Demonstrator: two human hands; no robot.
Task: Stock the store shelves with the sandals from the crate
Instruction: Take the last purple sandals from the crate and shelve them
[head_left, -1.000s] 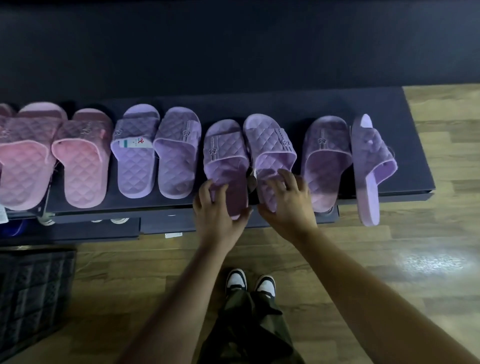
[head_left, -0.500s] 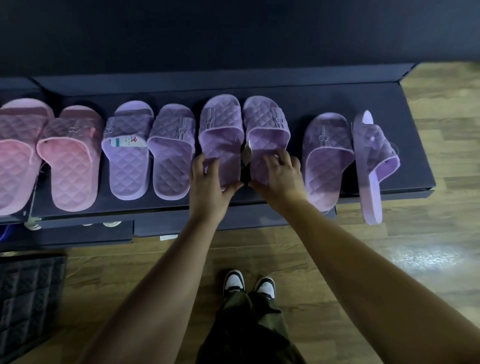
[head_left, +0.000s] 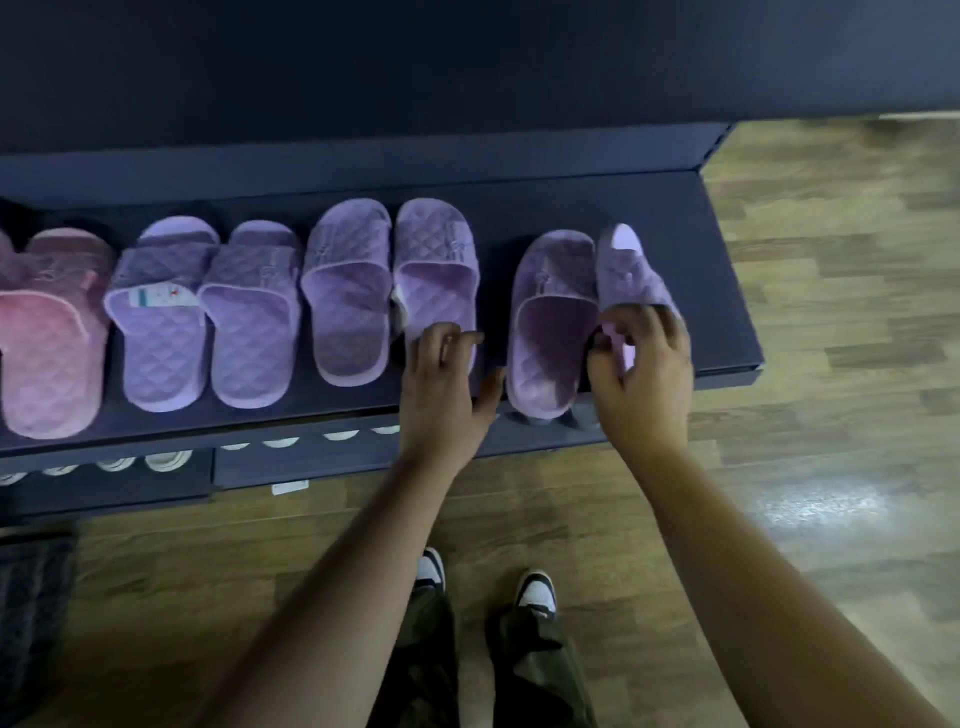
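Middle pair pushed home; on to the last pair.
Right hand (head_left: 641, 374) now pinches the tipped sandal (head_left: 631, 275); left hand (head_left: 441, 387), fingers spread, hovers beside its mate (head_left: 553, 322).

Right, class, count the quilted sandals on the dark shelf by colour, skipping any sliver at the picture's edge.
Purple quilted sandals: 6
Pink quilted sandals: 1
Total: 7

Your clearest way in is the bare shelf (head_left: 717, 291) right of the tilted sandal (head_left: 631, 275). A narrow gap between the middle pair (head_left: 389, 291) and the flat sandal (head_left: 553, 322) holds your left hand (head_left: 441, 389).
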